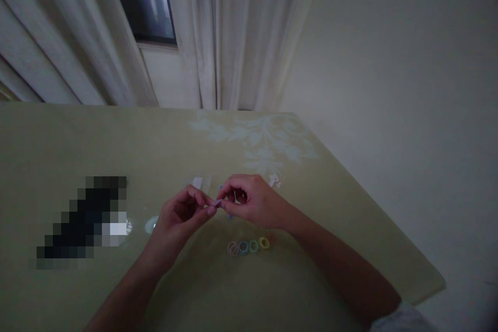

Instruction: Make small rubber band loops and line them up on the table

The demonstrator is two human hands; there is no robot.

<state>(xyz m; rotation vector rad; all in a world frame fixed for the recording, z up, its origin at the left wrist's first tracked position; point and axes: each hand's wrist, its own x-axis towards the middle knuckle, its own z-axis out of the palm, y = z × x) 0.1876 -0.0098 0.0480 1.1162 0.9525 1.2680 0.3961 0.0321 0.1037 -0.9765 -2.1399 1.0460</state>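
My left hand (177, 223) and my right hand (252, 199) meet above the table, thumb and fingers of each pinched together. Between their fingertips is a small pale pinkish piece (216, 203), too small to name. Just below my right hand lies a row of small coloured rings: a pink ring (232, 249), a blue ring (243, 247), a green ring (253, 246) and a yellow ring (264, 243), with an orange one beside them. Bits of something blue (230, 216) show behind my right hand, mostly hidden.
A clear packet with a white label (197, 183) lies beyond my left hand. Small white pieces (274, 181) sit past my right wrist. A pixelated dark object (81, 223) is at left. The greenish table (187, 290) has a slanting right edge; curtains (249, 31) hang behind.
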